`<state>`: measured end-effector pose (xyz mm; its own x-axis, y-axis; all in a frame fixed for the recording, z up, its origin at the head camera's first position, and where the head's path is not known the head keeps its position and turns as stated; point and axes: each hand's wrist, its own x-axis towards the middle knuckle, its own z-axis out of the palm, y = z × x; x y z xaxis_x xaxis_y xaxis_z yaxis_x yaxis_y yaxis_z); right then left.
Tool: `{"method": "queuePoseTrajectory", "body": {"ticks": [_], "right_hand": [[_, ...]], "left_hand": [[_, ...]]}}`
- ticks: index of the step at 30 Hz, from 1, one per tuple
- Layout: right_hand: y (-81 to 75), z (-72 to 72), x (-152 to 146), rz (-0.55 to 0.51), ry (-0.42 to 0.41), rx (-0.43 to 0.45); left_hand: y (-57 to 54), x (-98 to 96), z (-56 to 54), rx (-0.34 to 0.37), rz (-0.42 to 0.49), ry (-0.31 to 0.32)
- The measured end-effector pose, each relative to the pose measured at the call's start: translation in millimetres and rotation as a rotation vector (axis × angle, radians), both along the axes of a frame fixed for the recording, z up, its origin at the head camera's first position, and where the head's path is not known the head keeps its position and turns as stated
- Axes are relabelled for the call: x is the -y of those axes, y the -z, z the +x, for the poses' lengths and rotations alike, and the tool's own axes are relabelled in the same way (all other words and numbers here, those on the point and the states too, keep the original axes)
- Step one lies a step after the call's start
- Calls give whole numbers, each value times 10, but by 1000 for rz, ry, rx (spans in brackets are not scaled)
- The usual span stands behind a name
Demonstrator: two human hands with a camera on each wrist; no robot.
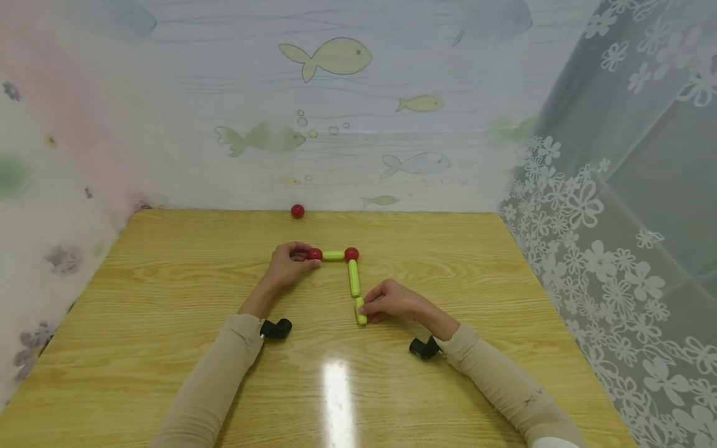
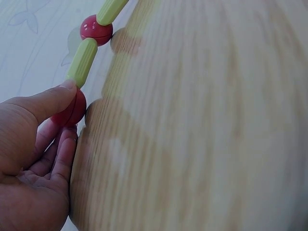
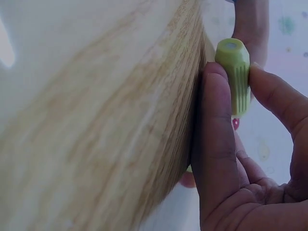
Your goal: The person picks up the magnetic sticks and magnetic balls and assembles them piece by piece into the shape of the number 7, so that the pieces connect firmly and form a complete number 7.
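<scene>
My left hand (image 1: 282,267) pinches a red ball (image 1: 315,254) between thumb and fingers. From this ball a yellow-green rod (image 1: 334,256) runs right to a second red ball (image 1: 351,254). Another yellow-green rod (image 1: 354,278) extends from that corner ball toward me. My right hand (image 1: 399,301) holds a third yellow-green rod (image 1: 360,303) between thumb and fingers, its far end right at the near end of the second rod. In the right wrist view this held rod (image 3: 237,79) shows ribbed sides and a grey disc in its end.
One loose red ball (image 1: 297,211) lies at the table's back edge, near the fish-patterned wall covering (image 1: 336,155). The wooden table (image 1: 168,280) is bordered by patterned coverings at left and right. Black wrist cameras (image 1: 277,328) sit at both cuffs.
</scene>
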<state>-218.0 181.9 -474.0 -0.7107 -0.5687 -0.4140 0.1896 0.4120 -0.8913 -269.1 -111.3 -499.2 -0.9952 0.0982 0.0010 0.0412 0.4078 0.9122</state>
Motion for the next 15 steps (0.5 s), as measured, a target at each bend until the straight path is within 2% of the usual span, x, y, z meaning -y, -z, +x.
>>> {"method": "queuePoseTrajectory", "body": {"ticks": [15], "right_hand": [[13, -29, 22, 73, 3, -25]], "left_hand": [[10, 5, -22, -2, -1, 2]]}}
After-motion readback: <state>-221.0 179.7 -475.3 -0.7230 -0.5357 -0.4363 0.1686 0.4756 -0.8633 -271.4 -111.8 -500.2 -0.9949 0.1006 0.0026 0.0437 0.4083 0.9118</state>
